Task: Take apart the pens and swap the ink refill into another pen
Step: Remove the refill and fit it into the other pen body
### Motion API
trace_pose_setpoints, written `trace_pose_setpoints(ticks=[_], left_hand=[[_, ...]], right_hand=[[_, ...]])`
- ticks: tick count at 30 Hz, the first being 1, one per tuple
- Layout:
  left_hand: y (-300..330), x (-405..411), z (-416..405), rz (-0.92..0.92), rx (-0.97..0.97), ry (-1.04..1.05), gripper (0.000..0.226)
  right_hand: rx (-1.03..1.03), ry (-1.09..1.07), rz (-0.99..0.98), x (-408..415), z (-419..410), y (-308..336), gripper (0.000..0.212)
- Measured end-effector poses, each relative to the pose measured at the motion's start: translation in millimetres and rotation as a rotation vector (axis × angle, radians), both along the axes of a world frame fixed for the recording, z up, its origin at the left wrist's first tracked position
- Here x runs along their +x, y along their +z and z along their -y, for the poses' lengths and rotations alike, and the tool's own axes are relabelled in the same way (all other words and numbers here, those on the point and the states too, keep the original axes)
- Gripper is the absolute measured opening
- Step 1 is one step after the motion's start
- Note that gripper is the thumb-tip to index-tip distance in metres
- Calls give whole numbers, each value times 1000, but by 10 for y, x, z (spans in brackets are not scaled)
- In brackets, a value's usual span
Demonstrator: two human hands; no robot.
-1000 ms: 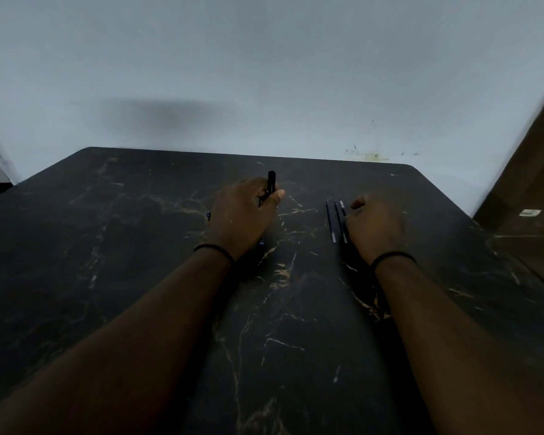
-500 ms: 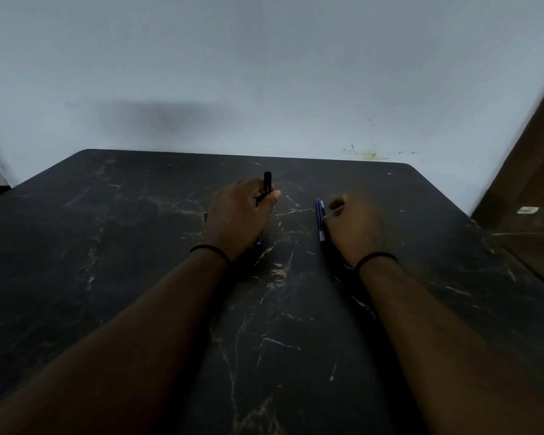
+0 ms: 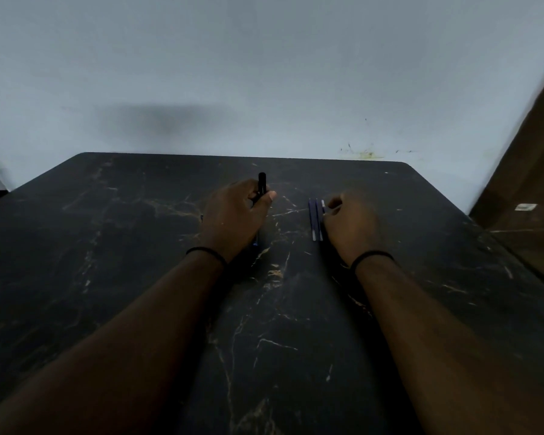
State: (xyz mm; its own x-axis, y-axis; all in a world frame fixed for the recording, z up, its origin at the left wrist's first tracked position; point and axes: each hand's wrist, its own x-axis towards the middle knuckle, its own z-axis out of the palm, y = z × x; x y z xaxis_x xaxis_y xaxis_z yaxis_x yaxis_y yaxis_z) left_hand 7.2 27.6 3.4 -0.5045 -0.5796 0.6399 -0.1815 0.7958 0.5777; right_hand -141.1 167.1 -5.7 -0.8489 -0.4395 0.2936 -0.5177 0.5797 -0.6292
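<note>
While left hand [image 3: 233, 215] grips one pen [image 3: 261, 183], two refills [image 3: 315, 219] (blue)

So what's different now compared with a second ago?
Little. The right hand slid left beside the blue pens on the table, then eased slightly back right; whether it holds one is unclear. The left hand still grips the black pen upright.

Open tabletop [image 3: 139, 246] lies left of the left hand [image 3: 233, 215] and right of the right hand [image 3: 352, 224]. Between them, blue refills [image 3: 315, 219] lie just beside the right hand (contact unclear). Wall [image 3: 264, 73] stands beyond both.
</note>
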Motion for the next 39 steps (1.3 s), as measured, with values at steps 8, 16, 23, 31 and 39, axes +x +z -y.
trace_pose_setpoints(ticks=[8,16,23,31,39], left_hand=[[6,1,-2,-4,-6,2,31],[-5,-11,18,-8,5,-4,40],[-25,-23,49,-9,19,-16,43],[4,-2,15,16,5,-9,43],[5,0,12,-3,4,7,35]], right_hand=[[13,-6,-16,-14,5,-8,12],[6,-7,-56,27,-23,33,10],[53,45,-115,144,-32,110,21],[239,66,-232,319,17,115,33],[338,44,-292,548,66,237,28]])
